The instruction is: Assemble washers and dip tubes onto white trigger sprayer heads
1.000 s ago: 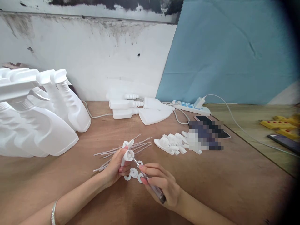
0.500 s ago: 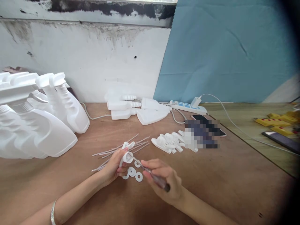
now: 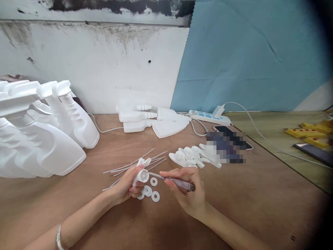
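My left hand [image 3: 129, 184] is closed round a white trigger sprayer head [image 3: 143, 176], its round collar facing right and toward me. In my right hand [image 3: 188, 189] is a screwdriver [image 3: 179, 183] with a clear purplish handle, gripped between thumb and fingers. The thin metal shaft points left, its tip at the rim of the collar; whether it touches cannot be made out. White ring washers [image 3: 155, 196] lie on the table just below the sprayer head. Thin white tubes [image 3: 122, 169] are spread behind my left hand.
Several white spray bottles [image 3: 57, 139] stand at the left. More white bottles [image 3: 169, 126] lie by the wall, near a power strip [image 3: 210, 118] with cables. A pile of sprayer heads [image 3: 187, 156] and a phone [image 3: 226, 130] lie right of centre.
The screwdriver has swung from a steep slant to nearly level, and its tip has come back out of the collar toward the rim. My left hand stays almost in place.
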`<state>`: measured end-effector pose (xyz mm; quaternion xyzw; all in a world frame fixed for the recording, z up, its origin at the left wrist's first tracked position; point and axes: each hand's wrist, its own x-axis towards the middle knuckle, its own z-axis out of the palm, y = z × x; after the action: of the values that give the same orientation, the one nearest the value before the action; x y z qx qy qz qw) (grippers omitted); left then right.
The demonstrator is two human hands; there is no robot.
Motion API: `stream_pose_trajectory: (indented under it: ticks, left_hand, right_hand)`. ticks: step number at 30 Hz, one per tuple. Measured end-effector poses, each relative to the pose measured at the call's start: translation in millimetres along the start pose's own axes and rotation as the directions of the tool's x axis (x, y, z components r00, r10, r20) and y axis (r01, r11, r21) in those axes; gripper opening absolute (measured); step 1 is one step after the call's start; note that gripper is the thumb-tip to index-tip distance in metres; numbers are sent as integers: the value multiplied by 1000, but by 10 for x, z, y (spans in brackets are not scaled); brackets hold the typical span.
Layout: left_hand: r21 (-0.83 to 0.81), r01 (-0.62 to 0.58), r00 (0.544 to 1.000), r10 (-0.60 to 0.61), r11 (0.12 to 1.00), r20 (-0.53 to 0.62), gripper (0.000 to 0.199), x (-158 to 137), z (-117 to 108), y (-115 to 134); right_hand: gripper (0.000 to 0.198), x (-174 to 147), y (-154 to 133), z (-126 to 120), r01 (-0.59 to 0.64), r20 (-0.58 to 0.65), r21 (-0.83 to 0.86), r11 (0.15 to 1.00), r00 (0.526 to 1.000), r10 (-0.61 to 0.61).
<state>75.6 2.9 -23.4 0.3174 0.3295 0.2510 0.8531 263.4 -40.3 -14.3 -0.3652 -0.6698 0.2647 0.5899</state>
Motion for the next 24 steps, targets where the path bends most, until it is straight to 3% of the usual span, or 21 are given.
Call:
stream_pose_trajectory:
  ticks: [6, 13, 17, 24]
  left_hand:
    - [-29, 77, 997, -77, 997, -3, 46, 17, -52, 15]
    - [-56, 101, 995, -101, 993, 5, 45, 3, -53, 59]
    - [-30, 122, 992, -122, 992, 16, 47, 2, -55, 65]
    - [46, 50, 998, -47, 998, -52, 43, -17, -25, 12]
  right_hand:
    - [23, 36, -31, 1, -198, -40, 69, 978, 979, 201]
    - [26, 85, -62, 41, -267, -100, 221, 938, 950, 294]
    - [26, 102, -77, 24, -258, -119, 216, 942, 950, 288]
    - [26, 35, -43, 14, -133, -76, 142, 981, 986, 145]
